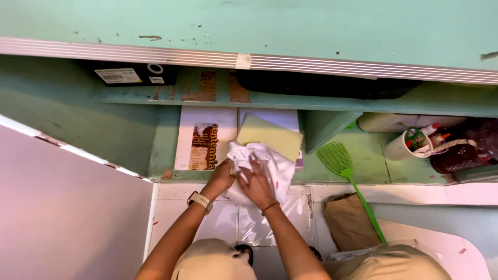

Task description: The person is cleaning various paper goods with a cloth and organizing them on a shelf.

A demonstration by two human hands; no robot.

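A crumpled white cloth (270, 162) lies at the front edge of a green shelf (363, 166). My left hand (222, 177) grips its left side, and a watch sits on that wrist. Pressed on the middle of the cloth, my right hand (256, 182) bunches the fabric under its fingers; a thin band circles that wrist. A yellow-green folder (275, 136) lies just behind the cloth, partly under it. A white booklet with a brown picture (203, 145) lies to the left of my left hand.
A green fly swatter (345, 173) leans over the shelf edge beside a brown paper bag (348, 220). At the right stand a white cup with pens (404, 144) and a dark basket (459, 155). A black box (129, 75) sits on the upper shelf.
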